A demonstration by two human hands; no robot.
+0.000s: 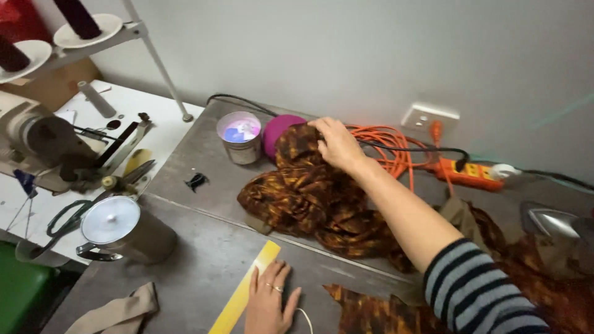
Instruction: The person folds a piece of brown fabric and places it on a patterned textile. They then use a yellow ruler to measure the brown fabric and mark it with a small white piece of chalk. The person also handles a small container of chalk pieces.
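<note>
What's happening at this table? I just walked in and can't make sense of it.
A person is working with fabric at a grey table. The right hand grips a bunched brown patterned cloth near the wall. The left hand lies flat beside a yellow ruler. A tin can and an orange cord lie nearby.

Two hands at work, one heap of cloth, a scatter of single tools.

We count two hands: our right hand (337,145) on the one bunched brown patterned cloth (309,198), our left hand (267,303) flat beside the one yellow ruler (244,297). Just beyond the right hand stand one tin can (240,137) and one magenta round object (275,131); to its right lie one orange cable coil (387,145) and one orange power strip (467,174). Left of the left hand: one lidded metal pot (124,229). Far left, two thread cones (77,17) on their stand.
</note>
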